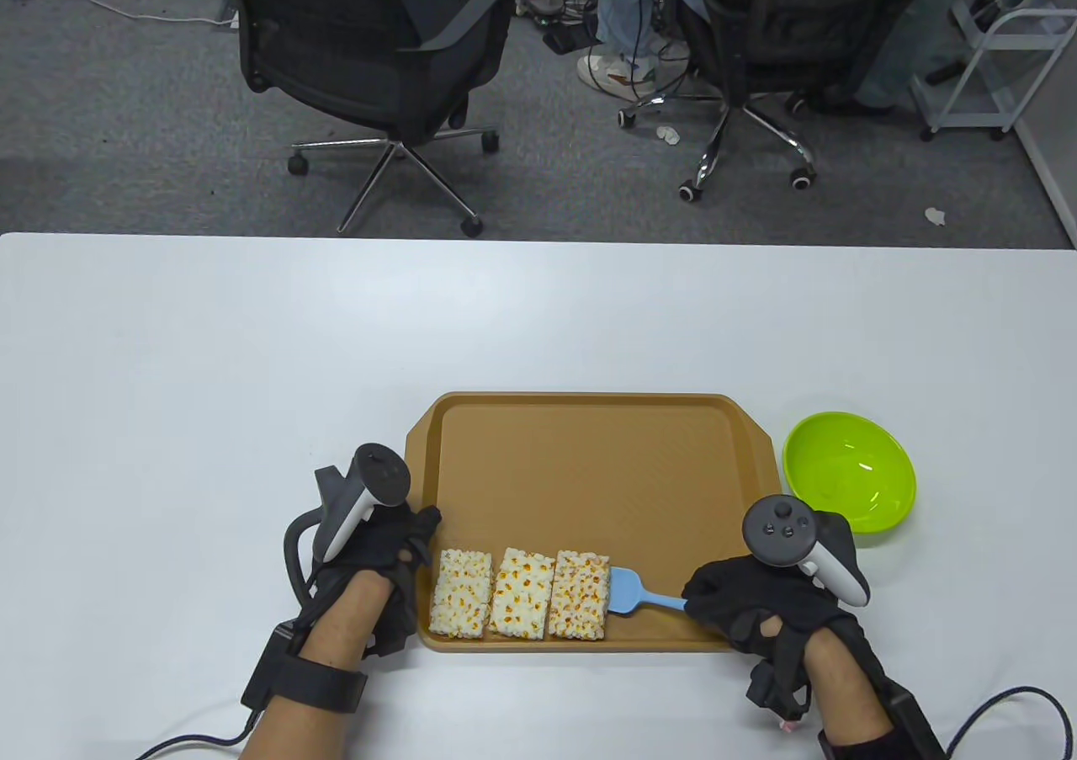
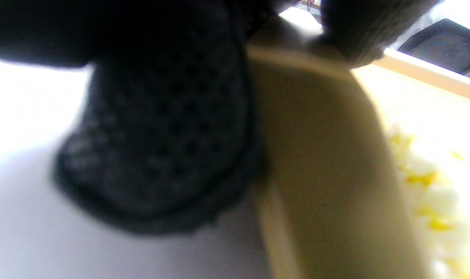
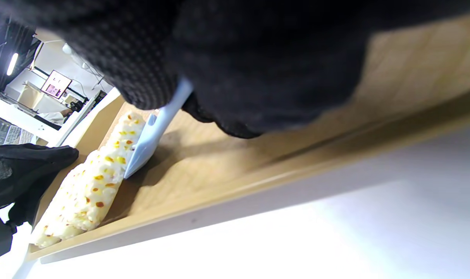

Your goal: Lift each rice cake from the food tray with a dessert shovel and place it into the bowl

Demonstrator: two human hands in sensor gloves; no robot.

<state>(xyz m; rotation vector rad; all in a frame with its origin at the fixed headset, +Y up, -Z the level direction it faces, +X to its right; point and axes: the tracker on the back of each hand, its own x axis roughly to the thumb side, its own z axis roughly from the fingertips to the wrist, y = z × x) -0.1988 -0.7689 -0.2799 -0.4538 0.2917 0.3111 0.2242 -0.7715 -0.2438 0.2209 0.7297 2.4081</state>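
Observation:
Three rice cakes lie side by side along the front edge of the brown food tray (image 1: 589, 465): a left one (image 1: 460, 593), a middle one (image 1: 522, 593) and a right one (image 1: 579, 594). My right hand (image 1: 740, 604) grips the handle of the light blue dessert shovel (image 1: 633, 593), whose blade touches the right cake's right edge; the right wrist view shows the shovel (image 3: 147, 141) against that cake (image 3: 91, 182). My left hand (image 1: 404, 545) holds the tray's left rim, a fingertip (image 2: 161, 147) resting beside the rim (image 2: 320, 162). The green bowl (image 1: 848, 470) stands right of the tray with nothing in it.
The white table (image 1: 210, 356) stretches wide to the left of and beyond the tray. Two office chairs (image 1: 379, 45) and a seated person's legs (image 1: 627, 19) are on the floor beyond the table's far edge. A white cart (image 1: 1001, 61) stands at far right.

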